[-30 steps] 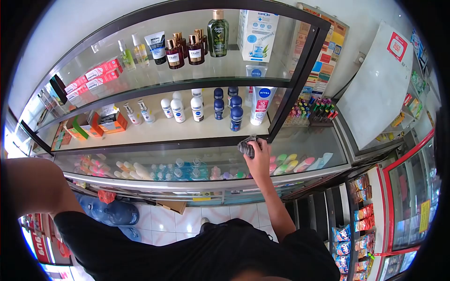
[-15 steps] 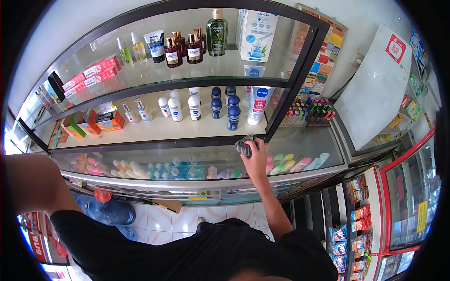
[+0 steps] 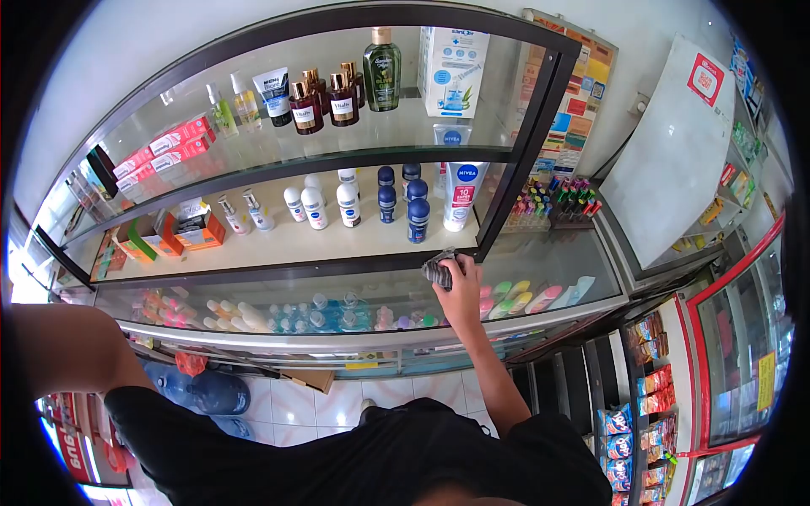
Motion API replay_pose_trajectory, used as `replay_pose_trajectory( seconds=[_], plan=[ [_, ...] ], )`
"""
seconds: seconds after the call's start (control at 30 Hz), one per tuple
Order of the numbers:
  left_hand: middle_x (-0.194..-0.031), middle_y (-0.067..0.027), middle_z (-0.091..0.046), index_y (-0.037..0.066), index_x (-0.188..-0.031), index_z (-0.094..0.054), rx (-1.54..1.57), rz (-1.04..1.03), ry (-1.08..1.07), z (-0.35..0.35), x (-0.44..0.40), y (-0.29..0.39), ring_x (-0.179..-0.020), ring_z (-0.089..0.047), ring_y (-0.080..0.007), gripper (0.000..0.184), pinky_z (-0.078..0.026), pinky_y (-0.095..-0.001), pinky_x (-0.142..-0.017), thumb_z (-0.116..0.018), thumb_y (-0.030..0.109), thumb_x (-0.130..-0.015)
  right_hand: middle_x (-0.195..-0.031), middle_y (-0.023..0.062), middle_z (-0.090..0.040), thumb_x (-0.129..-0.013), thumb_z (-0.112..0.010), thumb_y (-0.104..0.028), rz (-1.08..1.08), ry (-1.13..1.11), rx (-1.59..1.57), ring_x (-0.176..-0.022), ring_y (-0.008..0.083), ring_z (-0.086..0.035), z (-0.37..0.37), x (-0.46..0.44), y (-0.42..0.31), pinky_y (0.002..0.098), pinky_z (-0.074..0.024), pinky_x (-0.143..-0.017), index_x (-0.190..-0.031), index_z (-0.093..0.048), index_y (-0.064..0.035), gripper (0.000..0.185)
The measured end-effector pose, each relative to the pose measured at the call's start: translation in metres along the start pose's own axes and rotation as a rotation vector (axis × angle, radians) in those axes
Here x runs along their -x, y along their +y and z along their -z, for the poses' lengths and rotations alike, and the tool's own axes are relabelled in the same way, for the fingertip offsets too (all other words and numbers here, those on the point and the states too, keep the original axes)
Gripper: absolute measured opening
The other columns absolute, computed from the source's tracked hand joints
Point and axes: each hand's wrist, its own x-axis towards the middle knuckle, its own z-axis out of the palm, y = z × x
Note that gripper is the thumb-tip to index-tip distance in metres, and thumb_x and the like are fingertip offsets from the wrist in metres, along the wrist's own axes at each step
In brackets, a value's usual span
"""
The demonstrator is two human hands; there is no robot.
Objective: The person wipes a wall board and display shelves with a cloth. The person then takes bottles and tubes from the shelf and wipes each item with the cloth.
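Grey cloth point(image 3: 434, 271) clamped in the right hand point(image 3: 461, 288), at the dark rail point(image 3: 337, 268) just below the white tube point(image 3: 461, 198): press flat, slide evenly, avoid nudging blue bottles point(image 3: 418, 221) beside the tube; cannot tell the left hand's state, out of view.

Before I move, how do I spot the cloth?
Find the glass display case, then the dark bar along its lower shelf. At that bar's right end, in the right hand, is the cloth: grey, striped and crumpled, unlike the upright roll-on bottles.
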Motion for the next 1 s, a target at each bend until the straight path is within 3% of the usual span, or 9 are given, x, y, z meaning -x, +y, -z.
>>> replay_pose_trajectory(
  seconds=[1.0],
  plan=[
    [-0.087, -0.007, -0.06, 0.008, -0.093, -0.063, 0.003, 0.06, -0.026, -0.008, -0.0001, -0.0044, -0.083, -0.059, -0.0175, 0.02, -0.044, -0.0317, -0.078, -0.062, 0.021, -0.078, -0.119, 0.0123, -0.055, -0.065, -0.083, 0.0, 0.038, 0.017, -0.015, -0.105, 0.0393, -0.05, -0.0021, -0.0001, 0.0033, 0.0485, -0.0453, -0.091, -0.11, -0.062, -0.0108, 0.051]
  ],
)
